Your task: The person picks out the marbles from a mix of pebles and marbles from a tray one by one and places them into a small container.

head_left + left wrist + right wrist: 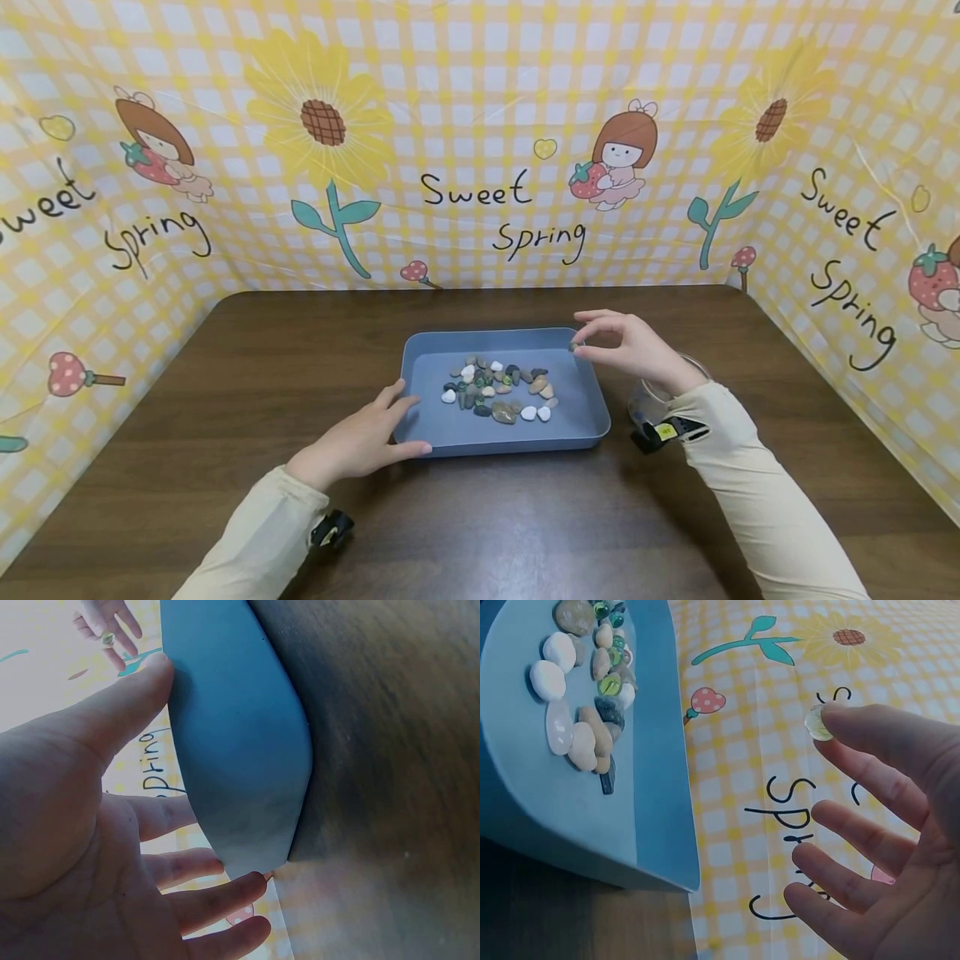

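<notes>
My right grip (633, 346) pinching one clear bead (817, 723), my left grip (363, 437) spread loosely against a blue tray (576, 404), mixed pebbles (504, 412) inside, clear jar (647, 406) alongside.

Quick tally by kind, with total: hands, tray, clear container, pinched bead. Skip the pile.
Left hand and right hand: 2
Blue tray: 1
Clear container: 1
Pinched glass bead: 1
Total: 5
Stones and other pieces piled in the tray are left out.
</notes>
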Motion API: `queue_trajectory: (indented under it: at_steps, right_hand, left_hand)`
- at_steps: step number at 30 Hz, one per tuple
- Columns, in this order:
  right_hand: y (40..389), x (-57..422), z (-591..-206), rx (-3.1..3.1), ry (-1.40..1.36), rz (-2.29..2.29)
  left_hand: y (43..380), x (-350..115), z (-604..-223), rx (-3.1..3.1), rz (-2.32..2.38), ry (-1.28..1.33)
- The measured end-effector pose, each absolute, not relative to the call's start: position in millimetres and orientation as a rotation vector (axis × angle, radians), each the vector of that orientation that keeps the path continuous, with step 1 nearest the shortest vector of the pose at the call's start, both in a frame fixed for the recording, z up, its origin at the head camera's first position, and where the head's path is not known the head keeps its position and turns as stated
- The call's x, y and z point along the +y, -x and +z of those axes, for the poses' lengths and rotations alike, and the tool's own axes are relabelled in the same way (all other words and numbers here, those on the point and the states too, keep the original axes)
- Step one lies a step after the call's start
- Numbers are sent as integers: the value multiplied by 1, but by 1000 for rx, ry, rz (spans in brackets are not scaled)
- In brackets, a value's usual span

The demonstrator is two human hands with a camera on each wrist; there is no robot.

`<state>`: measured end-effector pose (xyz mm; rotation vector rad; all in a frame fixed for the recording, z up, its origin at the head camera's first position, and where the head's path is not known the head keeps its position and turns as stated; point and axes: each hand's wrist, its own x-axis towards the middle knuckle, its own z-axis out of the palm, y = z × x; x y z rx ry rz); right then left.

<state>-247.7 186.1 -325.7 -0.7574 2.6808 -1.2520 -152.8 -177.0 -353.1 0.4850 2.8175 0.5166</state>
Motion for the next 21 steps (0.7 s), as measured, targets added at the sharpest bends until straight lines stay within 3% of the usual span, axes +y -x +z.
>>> queue_trajectory:
  at_steps: [21]
  right_hand:
    - [237, 206, -327, 2710, 684, -1300]
  left_hand:
    - [154, -177, -354, 2821, 502, -493]
